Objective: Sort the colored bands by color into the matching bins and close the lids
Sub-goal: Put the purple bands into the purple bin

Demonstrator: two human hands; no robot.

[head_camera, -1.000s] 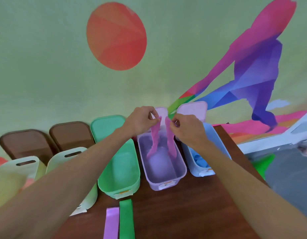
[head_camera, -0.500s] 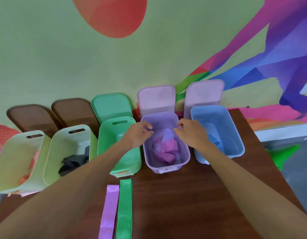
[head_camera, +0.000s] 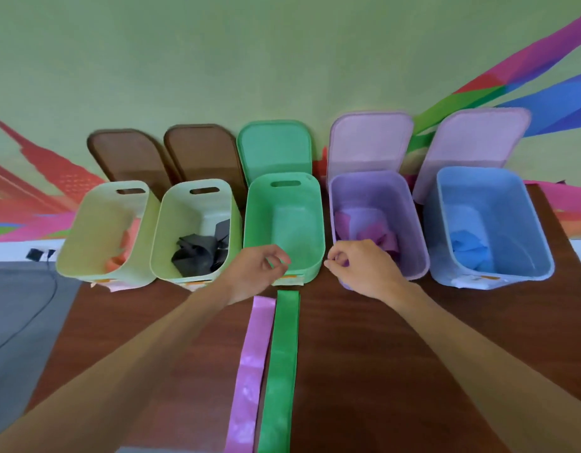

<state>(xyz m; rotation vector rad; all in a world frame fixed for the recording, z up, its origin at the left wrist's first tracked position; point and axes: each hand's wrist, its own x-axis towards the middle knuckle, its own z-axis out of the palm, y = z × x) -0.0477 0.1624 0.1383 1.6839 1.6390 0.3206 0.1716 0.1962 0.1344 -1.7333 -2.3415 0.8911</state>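
Two bands left on the table (head_camera: 397, 354): green band (head_camera: 281, 364) and pink band (head_camera: 249, 371). They lie flat, side by side, long edges touching or nearly so, running 12-to-6 in the lower middle of the view.

The green band's far end stops just at 6 o'clock of the green bin (head_camera: 319, 230), which looks empty. The purple bin (head_camera: 413, 230) stands at the green bin's 3 o'clock with pink bands (head_camera: 377, 237) crumpled inside.

Left hand (head_camera: 256, 269) is at 11 o'clock of the green band's far end, in front of the green bin's near rim. Right hand (head_camera: 364, 269) is at 2 o'clock of it, by the purple bin's near-left corner. Both have loosely curled fingers and hold nothing.

My read: this is the gap between drops, and the next pick is one of the two flat bands.
- Pinch one band at its far end and peel it up. They lie so close that a flat grab may drag both.
- The left hand suits the green band, a short lift to 12 o'clock into the green bin.
- The pink band has to cross the green one toward 1 o'clock, so lift it clear rather than slide it.
- The bands look limp, so bunch each one or feed it in end first so no tail hangs over a rim.

Every lid leans on the wall at 12 o'clock of its bin, including the green lid (head_camera: 274, 145). Closing comes last.
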